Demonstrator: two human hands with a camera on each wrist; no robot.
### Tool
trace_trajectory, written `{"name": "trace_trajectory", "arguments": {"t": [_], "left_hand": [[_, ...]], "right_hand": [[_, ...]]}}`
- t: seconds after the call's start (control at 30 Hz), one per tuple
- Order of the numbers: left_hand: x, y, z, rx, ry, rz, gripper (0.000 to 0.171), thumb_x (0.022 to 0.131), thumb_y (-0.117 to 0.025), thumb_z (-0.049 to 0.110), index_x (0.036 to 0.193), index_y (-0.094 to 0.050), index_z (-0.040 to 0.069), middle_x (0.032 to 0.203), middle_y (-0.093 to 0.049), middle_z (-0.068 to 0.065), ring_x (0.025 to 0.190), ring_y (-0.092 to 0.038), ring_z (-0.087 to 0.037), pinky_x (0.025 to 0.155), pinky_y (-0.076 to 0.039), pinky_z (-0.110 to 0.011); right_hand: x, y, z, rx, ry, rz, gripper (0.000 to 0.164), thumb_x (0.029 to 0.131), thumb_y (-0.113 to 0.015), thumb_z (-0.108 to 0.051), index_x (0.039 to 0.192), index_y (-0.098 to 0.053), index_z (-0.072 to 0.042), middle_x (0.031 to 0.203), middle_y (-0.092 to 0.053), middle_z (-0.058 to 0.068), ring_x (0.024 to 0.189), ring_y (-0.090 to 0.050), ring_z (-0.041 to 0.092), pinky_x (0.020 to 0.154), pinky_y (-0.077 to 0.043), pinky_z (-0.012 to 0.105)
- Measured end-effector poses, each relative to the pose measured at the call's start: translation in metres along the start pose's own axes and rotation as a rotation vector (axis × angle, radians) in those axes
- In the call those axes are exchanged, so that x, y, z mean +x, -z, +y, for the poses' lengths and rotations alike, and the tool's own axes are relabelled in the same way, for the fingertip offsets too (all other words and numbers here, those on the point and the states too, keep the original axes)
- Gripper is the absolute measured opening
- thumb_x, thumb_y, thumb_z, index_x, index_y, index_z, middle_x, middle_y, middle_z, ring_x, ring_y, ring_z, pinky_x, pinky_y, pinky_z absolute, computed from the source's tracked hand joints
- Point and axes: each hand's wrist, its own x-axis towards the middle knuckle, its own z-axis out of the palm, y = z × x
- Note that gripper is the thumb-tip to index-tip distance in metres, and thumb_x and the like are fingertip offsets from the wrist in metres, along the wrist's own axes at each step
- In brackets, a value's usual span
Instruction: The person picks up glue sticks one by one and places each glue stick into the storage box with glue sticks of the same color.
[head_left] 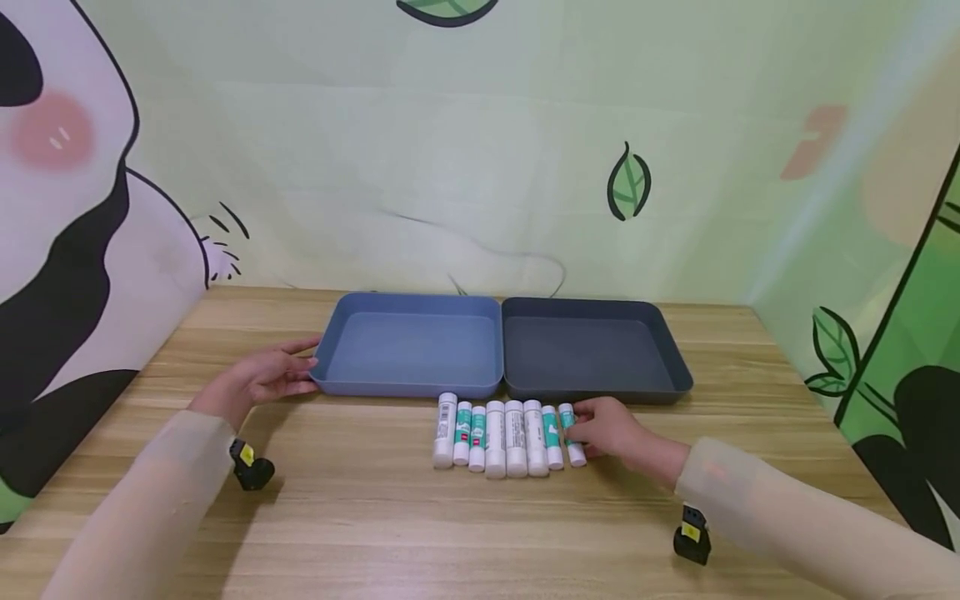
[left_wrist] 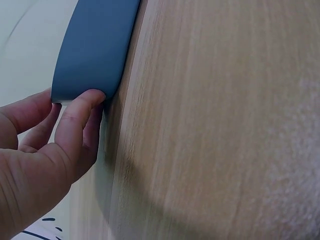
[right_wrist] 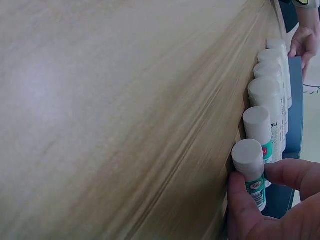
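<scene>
My left hand [head_left: 273,375] holds the left end of a shallow blue tray [head_left: 408,390], its fingertips at the end wall. In the left wrist view that hand's thumb presses on the tray's outer wall [left_wrist: 95,60], with other fingers near the rim. My right hand [head_left: 615,433] pinches the rightmost glue stick [head_left: 576,454] between thumb and finger. This stick has a white cap and a green label, and in the right wrist view its cap [right_wrist: 247,152] stands out above the fingers. Left of it, several more glue sticks [head_left: 495,442] lie side by side, some with white labels and some green.
A dark grey tray [head_left: 596,396] adjoins the blue one on its right. Both trays stand behind the row of sticks on the wooden table [head_left: 390,533]. A printed cloth backdrop [head_left: 525,167] rises behind the table's far edge.
</scene>
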Motion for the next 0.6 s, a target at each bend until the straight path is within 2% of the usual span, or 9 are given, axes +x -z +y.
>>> {"name": "trace_trajectory", "arguments": {"t": [0.6], "left_hand": [[0.0012, 0.0010, 0.0003, -0.013, 0.006, 0.008, 0.074, 0.107, -0.046, 0.003, 0.165, -0.002, 0.013, 0.092, -0.070, 0.005, 0.084, -0.070, -0.006, 0.080, -0.063, -0.026]], "right_hand": [[0.0041, 0.0003, 0.0019, 0.010, -0.007, -0.010, 0.059, 0.093, -0.063, -0.006, 0.144, -0.044, 0.017, 0.124, -0.059, 0.024, 0.101, -0.066, 0.023, 0.076, -0.064, 0.035]]}}
